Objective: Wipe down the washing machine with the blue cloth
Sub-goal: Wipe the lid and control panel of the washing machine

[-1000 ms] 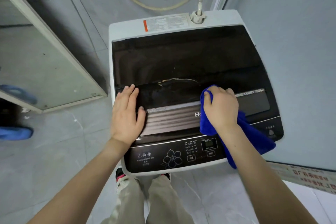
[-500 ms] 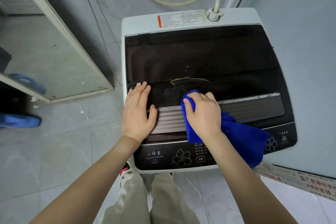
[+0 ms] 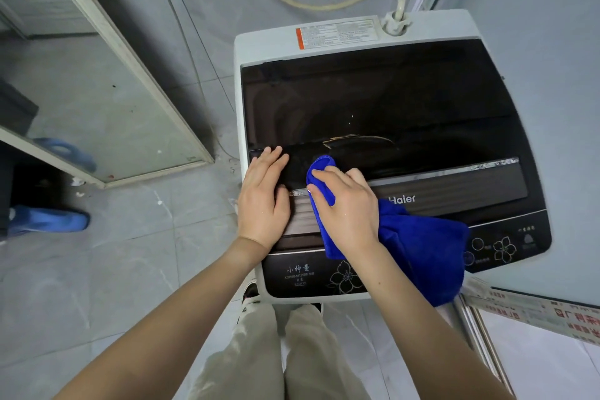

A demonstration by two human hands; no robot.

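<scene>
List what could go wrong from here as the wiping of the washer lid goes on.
1. The blue cloth trails over the control panel; dragging it might press a button.
2. The right hand is close to the left hand, flat on the lid; the next stroke may bump it.
3. The lid's far half may get missed.

A vivid blue cloth (image 3: 418, 247) lies on a white washing machine (image 3: 259, 52) with a glossy black lid (image 3: 373, 101) and flower-outline control panel (image 3: 302, 276).

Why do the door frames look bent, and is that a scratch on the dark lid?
Head view: the wide lens bows straight edges like the door frame; the pale curved streak on the lid may be a reflection or a mark, I can't tell; lighting is soft and even.
</scene>
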